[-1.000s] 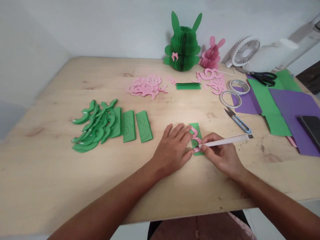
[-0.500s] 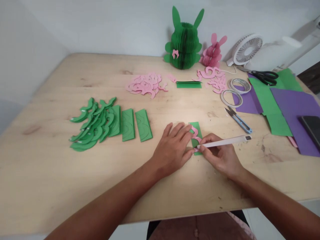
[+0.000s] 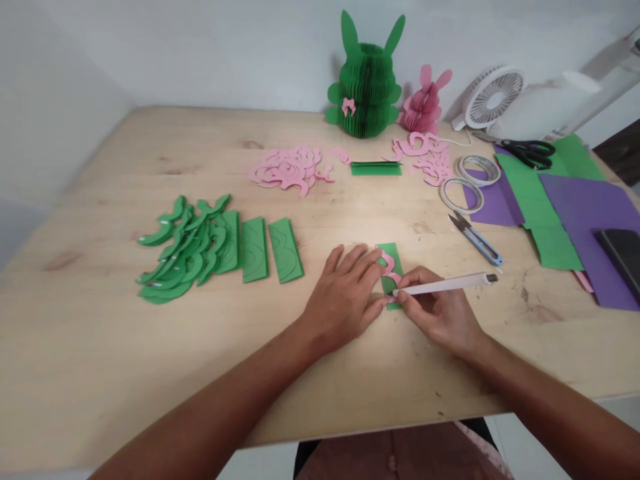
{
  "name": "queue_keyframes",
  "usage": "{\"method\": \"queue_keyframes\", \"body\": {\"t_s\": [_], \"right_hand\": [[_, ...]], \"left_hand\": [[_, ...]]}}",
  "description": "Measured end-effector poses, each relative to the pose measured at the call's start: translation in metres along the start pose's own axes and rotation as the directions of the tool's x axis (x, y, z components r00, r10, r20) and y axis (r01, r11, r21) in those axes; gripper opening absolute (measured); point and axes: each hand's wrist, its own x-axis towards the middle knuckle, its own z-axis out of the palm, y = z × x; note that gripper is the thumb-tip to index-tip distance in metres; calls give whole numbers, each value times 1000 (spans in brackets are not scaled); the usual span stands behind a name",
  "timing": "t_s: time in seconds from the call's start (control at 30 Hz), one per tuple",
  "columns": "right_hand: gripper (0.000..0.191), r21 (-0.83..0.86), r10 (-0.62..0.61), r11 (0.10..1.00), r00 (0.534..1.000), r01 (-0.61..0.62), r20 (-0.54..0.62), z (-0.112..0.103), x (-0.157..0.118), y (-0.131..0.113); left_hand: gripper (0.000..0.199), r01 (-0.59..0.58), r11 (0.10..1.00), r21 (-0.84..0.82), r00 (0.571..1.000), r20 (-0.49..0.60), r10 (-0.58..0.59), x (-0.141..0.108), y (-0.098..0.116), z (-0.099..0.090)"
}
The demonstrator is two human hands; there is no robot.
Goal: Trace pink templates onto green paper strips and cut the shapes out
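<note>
Near the table's (image 3: 150, 373) front edge, the left hand (image 3: 344, 297) lay flat, pressing a pink cutout (image 3: 391, 270) onto green paper (image 3: 393, 256); the right hand (image 3: 443, 310) pinched a white pen (image 3: 450, 284).

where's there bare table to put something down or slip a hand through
Widest: the near left, between the green cutouts and the left forearm. Also the far left, beside the pink pile, and mid-table, between the folded green strip and the left hand. Crowded at the right: tape rolls, scissors, coloured paper.
</note>
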Motion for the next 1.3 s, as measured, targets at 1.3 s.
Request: {"method": "queue_keyframes", "body": {"t_s": [1.3], "right_hand": [[3, -41, 9, 999, 1000, -10, -9, -7, -2, 2]], "left_hand": [[36, 1, 1000, 26, 1000, 5, -1, 0, 0, 1]]}}
